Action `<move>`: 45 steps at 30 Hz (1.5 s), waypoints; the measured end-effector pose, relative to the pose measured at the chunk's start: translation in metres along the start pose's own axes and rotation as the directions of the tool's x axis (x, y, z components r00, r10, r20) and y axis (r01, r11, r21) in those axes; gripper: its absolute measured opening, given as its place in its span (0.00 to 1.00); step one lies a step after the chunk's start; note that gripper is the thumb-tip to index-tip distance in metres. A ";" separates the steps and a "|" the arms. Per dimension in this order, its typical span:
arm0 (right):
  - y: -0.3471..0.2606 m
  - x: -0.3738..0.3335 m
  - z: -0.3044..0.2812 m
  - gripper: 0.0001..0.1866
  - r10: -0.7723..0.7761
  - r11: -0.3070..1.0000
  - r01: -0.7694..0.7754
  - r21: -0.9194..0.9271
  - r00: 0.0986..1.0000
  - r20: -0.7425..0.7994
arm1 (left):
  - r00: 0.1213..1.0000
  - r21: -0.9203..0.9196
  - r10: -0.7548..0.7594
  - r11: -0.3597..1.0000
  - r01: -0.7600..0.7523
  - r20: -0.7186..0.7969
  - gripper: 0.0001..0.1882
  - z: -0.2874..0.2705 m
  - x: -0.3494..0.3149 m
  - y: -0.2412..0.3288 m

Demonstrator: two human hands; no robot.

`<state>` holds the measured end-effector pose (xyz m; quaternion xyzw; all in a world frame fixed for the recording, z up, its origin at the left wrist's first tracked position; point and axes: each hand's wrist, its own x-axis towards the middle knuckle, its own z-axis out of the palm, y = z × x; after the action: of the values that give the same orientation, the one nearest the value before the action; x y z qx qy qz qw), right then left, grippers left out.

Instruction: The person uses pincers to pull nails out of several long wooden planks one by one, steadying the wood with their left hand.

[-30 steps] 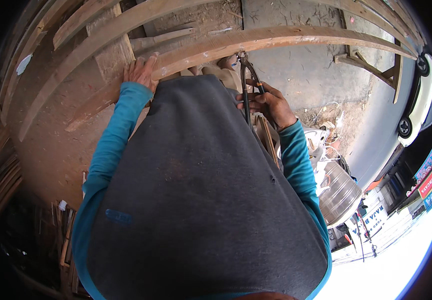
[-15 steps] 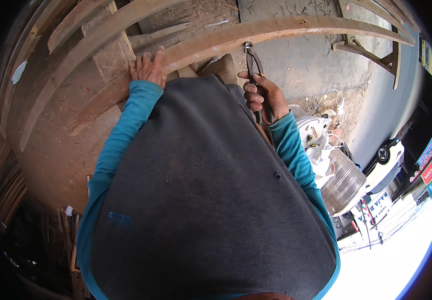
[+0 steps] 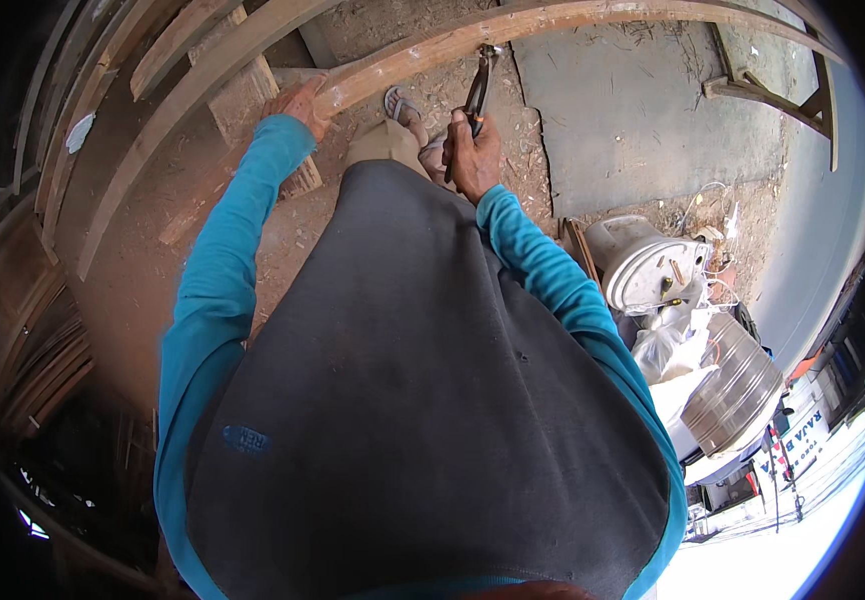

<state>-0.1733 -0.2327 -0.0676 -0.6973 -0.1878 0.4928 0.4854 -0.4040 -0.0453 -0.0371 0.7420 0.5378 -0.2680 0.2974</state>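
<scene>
A long wooden beam (image 3: 553, 14) crosses the top of the view, looking bowed near the rim. My left hand (image 3: 297, 108) grips it at the left, fingers wrapped over its edge, beside a wide board (image 3: 241, 102). Dark-handled pincers (image 3: 479, 88) are held in my right hand (image 3: 476, 158), its fingers closed round the handles. The pincers' jaws point away from me and meet the near edge of the beam. Whatever sits between the jaws is too small to make out.
Curved timber strips (image 3: 168, 130) stand at the left. At the right are a white lidded bucket (image 3: 643, 270) with small tools on top, plastic bags (image 3: 668, 350) and a clear ribbed container (image 3: 733, 390). A wooden frame (image 3: 783, 100) stands far right. My sandalled foot (image 3: 405, 108) shows below the beam.
My right hand and the pincers have shifted left, and the jaws have tilted over. The beam sits higher in view. My left hand stays on the beam, its fingers more curled.
</scene>
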 end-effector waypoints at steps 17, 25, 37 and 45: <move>-0.119 -0.006 -0.104 0.33 0.382 0.791 -0.567 0.232 0.752 0.537 | 0.904 0.108 0.103 0.992 -0.063 -0.416 0.42 0.033 -0.023 0.015; -0.149 0.012 -0.098 0.31 0.415 0.746 -0.642 0.178 0.657 0.629 | 0.967 0.006 0.046 0.999 -0.046 -0.250 0.42 0.017 -0.026 0.017; -0.107 -0.028 0.013 0.11 0.402 0.757 -0.422 0.498 0.903 0.153 | 0.971 0.051 0.046 0.998 -0.035 -0.234 0.43 0.019 -0.022 0.018; -0.031 0.007 0.063 0.13 0.214 0.870 -0.165 0.464 0.975 -0.053 | 0.986 0.030 0.085 0.996 -0.081 -0.143 0.42 0.016 0.023 -0.010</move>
<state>-0.2187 -0.1822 -0.0475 -0.6030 0.0278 0.5317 0.5940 -0.4080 -0.0394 -0.0659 0.7847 0.5233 -0.2073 0.2597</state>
